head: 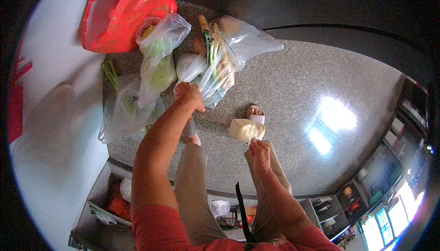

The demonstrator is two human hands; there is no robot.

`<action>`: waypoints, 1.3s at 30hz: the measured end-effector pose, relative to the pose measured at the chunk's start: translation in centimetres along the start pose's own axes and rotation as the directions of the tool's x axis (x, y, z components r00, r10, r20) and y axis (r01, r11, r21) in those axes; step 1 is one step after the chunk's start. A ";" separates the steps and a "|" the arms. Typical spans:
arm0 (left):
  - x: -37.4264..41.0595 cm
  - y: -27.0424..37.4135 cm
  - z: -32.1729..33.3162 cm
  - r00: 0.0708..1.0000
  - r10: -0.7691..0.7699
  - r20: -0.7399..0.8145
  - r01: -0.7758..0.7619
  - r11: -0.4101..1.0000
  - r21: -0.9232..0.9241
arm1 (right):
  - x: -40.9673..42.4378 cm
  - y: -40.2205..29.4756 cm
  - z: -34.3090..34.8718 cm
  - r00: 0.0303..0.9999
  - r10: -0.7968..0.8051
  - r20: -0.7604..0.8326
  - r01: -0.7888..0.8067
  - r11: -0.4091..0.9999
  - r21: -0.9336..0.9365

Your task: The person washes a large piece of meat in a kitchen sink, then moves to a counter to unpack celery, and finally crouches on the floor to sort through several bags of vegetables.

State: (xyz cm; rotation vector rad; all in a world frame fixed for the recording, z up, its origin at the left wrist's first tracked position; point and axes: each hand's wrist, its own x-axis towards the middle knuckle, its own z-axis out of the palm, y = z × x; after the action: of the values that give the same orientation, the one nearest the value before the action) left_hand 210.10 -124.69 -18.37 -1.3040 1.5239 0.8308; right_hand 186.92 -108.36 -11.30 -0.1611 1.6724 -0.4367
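Observation:
My left hand (189, 96) is closed at the gathered end of a clear plastic bag (190, 67) on the speckled grey floor. Right beside it lies another clear bag (218, 82) with spring onions (213, 50), their roots pointing away from me. My right hand (260, 154), over my right leg, pinches the near end of a pale yellow, block-like item (245, 129). What that item is I cannot tell. It hangs just in front of my slippered right foot (255, 110). My left fingertips are partly hidden behind the hand.
A red carrier bag (134, 17) stands at the far left. Nearer are bagged green vegetables (160, 68) and a bag with green stalks (127, 106). Another clear bag (244, 41) lies beyond the onions. White wall tiles (51, 120) border the left; open shelves (326, 209) run behind me.

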 end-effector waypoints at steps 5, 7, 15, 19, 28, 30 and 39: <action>3.2 -2.0 0.7 0.982 -0.146 0.116 0.152 0.988 -0.042 | 0.5 0.8 -0.1 0.999 -0.031 -0.017 0.030 0.997 -0.072; 2.2 -2.8 0.7 0.992 -0.123 0.001 0.122 0.986 -0.118 | 0.7 1.1 0.0 0.999 -0.052 0.001 0.052 0.995 -0.090; 7.0 -6.4 2.3 0.957 0.146 0.253 0.259 -0.022 -0.966 | 0.9 1.5 0.5 0.999 -0.039 -0.015 0.039 0.999 -0.017; 9.7 -6.3 3.5 0.995 -0.041 0.091 0.069 -0.369 -0.927 | 0.9 1.5 0.7 0.999 -0.043 -0.017 0.044 0.998 0.034; 11.2 -3.6 2.8 0.972 -0.233 0.022 0.098 0.323 -0.941 | 1.4 2.0 0.3 0.997 -0.059 -0.054 0.059 0.998 -0.007; 10.6 -3.7 5.6 0.894 -0.315 -0.319 0.056 0.785 -0.617 | 1.2 2.1 0.6 0.998 -0.066 -0.018 0.066 0.997 -0.027; 6.7 -3.2 5.6 0.830 -0.395 -0.394 0.106 0.805 -0.584 | 0.9 1.8 0.8 0.997 -0.075 0.019 0.076 0.994 -0.074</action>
State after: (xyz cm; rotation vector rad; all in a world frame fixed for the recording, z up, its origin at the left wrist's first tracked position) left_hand 214.45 -122.53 -26.27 -2.2495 1.4824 0.8070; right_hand 187.86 -107.15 -12.86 -0.2835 1.6717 -0.4287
